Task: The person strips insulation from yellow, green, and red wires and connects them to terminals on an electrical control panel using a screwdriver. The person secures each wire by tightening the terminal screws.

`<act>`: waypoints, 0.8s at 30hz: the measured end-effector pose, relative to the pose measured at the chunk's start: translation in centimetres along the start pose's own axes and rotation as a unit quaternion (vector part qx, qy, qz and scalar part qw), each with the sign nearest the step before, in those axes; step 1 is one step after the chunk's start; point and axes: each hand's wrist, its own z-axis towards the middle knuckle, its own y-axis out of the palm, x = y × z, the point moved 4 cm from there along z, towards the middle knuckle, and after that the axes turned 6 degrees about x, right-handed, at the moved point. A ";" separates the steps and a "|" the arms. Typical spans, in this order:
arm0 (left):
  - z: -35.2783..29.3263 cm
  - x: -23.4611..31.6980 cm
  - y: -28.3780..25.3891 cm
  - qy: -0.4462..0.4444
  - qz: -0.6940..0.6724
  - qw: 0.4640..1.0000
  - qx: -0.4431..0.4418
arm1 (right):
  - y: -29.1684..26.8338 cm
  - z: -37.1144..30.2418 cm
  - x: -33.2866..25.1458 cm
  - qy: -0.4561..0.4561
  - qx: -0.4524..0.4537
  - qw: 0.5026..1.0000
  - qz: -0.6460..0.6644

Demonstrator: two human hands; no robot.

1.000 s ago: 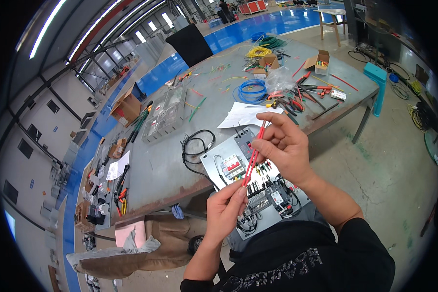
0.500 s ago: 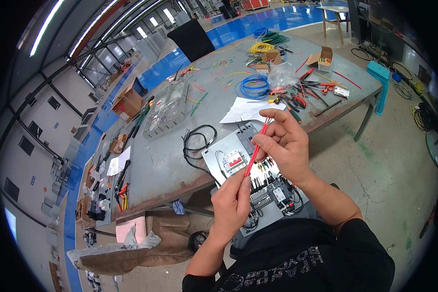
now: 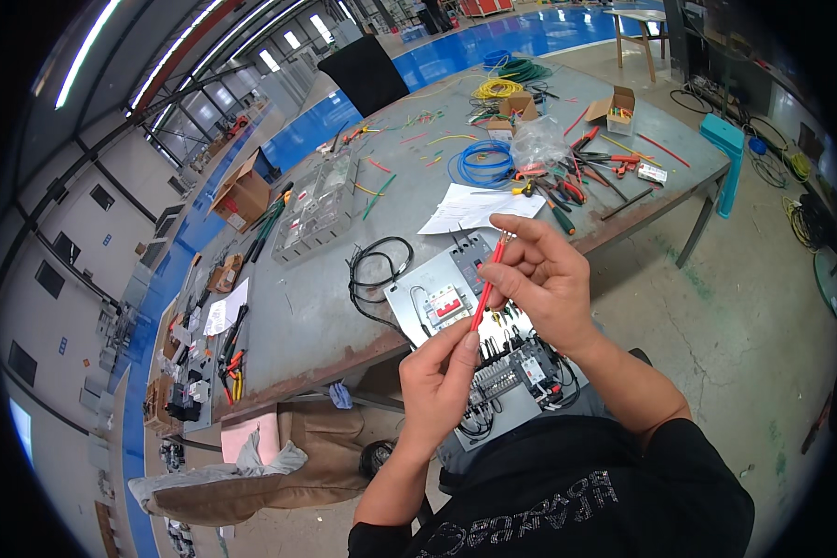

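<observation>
Red wires [image 3: 486,296] run between my two hands, side by side, with bare metal ends at the top. My left hand [image 3: 439,377] pinches their lower part between thumb and fingers. Up near the bare ends, my right hand [image 3: 541,274] closes thumb and fingers on the same wires. Below both hands a metal mounting plate [image 3: 409,290] leans at the table's edge. It carries a breaker with a red switch [image 3: 447,305], a dark breaker [image 3: 472,260], a terminal strip [image 3: 495,383] and a contactor-like block [image 3: 536,368]. My hands hide part of the plate.
On the grey table [image 3: 344,302] lie a black cable coil [image 3: 379,270], a paper sheet [image 3: 465,209], a blue wire coil [image 3: 484,163], pliers and screwdrivers [image 3: 567,191], and a clear plastic case [image 3: 318,219]. A brown chair [image 3: 279,474] stands at lower left, a turquoise stool [image 3: 722,153] at right.
My right index fingertip has shifted slightly left at the bare wire ends. The left hand has moved down slightly; both hands keep their hold on the red wires.
</observation>
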 end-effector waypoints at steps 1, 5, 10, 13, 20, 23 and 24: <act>0.0 -0.1 0.0 -0.016 -0.014 1.000 -0.002 | 0.0 0.0 0.0 0.002 -0.006 1.000 -0.003; -0.1 0.1 -0.6 -0.075 -0.068 0.995 -0.020 | -0.2 0.0 -0.5 -0.004 -0.047 0.999 -0.021; -0.2 0.2 -0.9 -0.113 -0.113 0.986 -0.043 | -1.7 0.5 -0.9 -0.011 -0.108 0.993 -0.054; -0.2 0.3 -1.0 -0.130 -0.133 0.981 -0.051 | -2.4 0.9 -1.1 -0.044 -0.128 0.986 -0.094; -0.3 -0.1 -0.9 -0.122 -0.139 0.981 -0.061 | -2.5 1.0 -1.3 -0.070 -0.124 0.982 -0.123; -0.3 0.0 -0.9 -0.125 -0.138 0.981 -0.057 | -2.4 0.8 -1.2 -0.070 -0.122 0.985 -0.103; -0.3 0.1 -0.9 -0.126 -0.138 0.981 -0.055 | -2.4 0.8 -1.1 -0.044 -0.123 0.989 -0.075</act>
